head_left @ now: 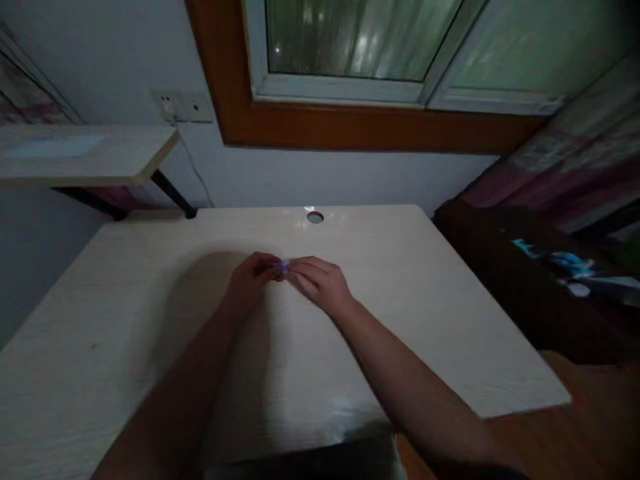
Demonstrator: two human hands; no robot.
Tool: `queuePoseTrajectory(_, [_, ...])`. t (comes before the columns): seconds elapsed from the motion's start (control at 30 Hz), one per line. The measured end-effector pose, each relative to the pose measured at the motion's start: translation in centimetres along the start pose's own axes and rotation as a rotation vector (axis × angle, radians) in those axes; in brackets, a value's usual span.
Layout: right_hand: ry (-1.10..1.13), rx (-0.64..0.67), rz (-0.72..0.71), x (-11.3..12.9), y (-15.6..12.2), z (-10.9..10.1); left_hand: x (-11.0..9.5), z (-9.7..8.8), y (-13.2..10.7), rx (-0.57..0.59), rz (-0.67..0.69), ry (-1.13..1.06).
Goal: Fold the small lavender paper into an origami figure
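Between my fingertips is a small, bluish-purple thing (285, 267), too small and blurred to name. My left hand (253, 277) pinches it from the left, with the thumb and fingers closed. From the right, the fingertips of my right hand (323, 280) close on its other side. Both hands are over the middle of a pale wood-grain table (415, 320), and the fingers hide most of the thing. A shadow of my left hand and arm falls on the tabletop.
A raised shelf (145, 150) on black legs stands at the back left. Behind it, a cord hangs from a wall socket (170, 107). The table has a round cable hole (315, 217) near its back edge. A dark surface with several items (575, 267) lies right of the table.
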State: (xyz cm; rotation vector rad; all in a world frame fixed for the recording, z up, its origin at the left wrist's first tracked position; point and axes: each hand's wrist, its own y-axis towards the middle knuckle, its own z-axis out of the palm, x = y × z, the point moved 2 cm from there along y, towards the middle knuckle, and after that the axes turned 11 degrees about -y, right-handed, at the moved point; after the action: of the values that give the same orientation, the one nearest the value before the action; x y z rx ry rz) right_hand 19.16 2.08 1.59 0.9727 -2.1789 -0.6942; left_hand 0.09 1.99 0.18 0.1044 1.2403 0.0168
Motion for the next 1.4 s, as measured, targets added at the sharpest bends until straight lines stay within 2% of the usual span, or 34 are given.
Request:
queuePoseTrajectory(0.2, [0.096,-0.055,0.072,0.0,0.2,-0.1,0.7,-0.4,0.2,0.041,-0.012,0.032])
queuePoseTrajectory(0.67, [0.275,-0.009,0.207,-0.4,0.3,0.5,1.4,-0.6,0.1,0.064,-0.016,0.130])
queuePoseTrajectory(1.03, [0.271,-0.014,0.207,-0.6,0.3,0.7,1.1,-0.2,-0.1,0.091,-0.034,0.177])
queuePoseTrajectory(1.4, [0.208,0.006,0.148,-0.8,0.2,0.4,1.2,-0.1,0.2,0.005,-0.074,0.081])
